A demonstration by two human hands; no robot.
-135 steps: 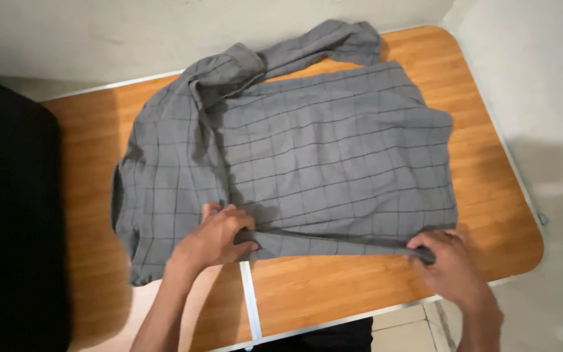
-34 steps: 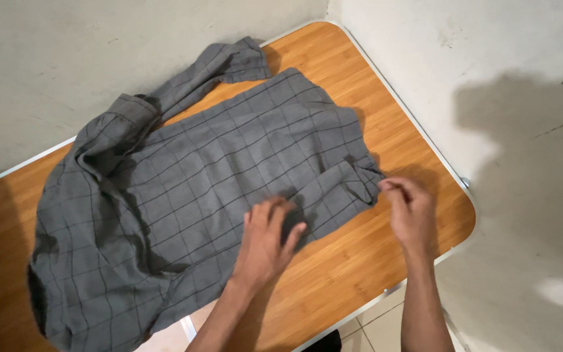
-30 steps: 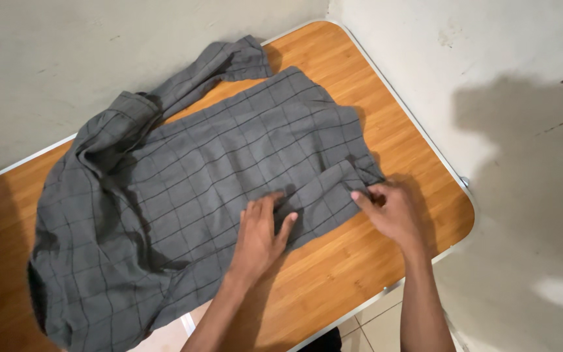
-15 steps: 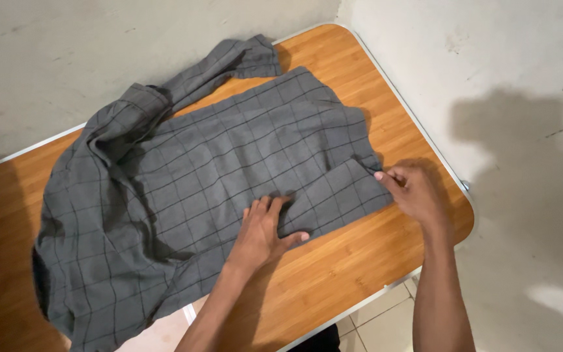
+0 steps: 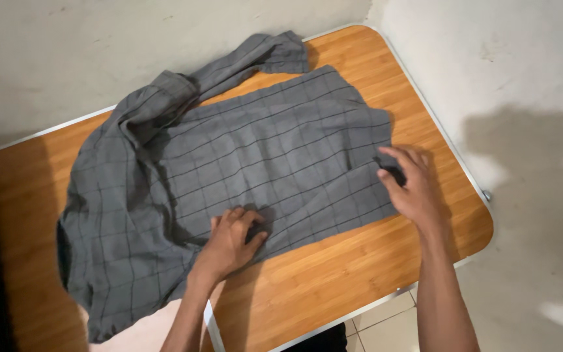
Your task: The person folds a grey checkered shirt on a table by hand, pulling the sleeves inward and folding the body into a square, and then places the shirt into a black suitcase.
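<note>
While the person leans over the wooden table (image 5: 360, 274), a grey checked shirt (image 5: 242, 163) lies spread across most of it, one sleeve (image 5: 255, 55) trailing toward the far edge by the wall (image 5: 131, 45). Seen from the head camera, the left hand (image 5: 229, 241) presses flat on the shirt's near edge, fingers loosely spread, gripping nothing. The right hand (image 5: 412, 186) rests open on the shirt's right edge, fingertips touching the cloth.

A: Left hand (image 5: 229, 241) now?
B: Palm down, fingers curled a bit, pressing flat. Forearm comes up from the bottom edge, approx. straight.
A: And right hand (image 5: 412, 186)?
B: Also palm down, fingers spread and bent, thumb toward the left. Right arm is extended, wrist straight.
</note>
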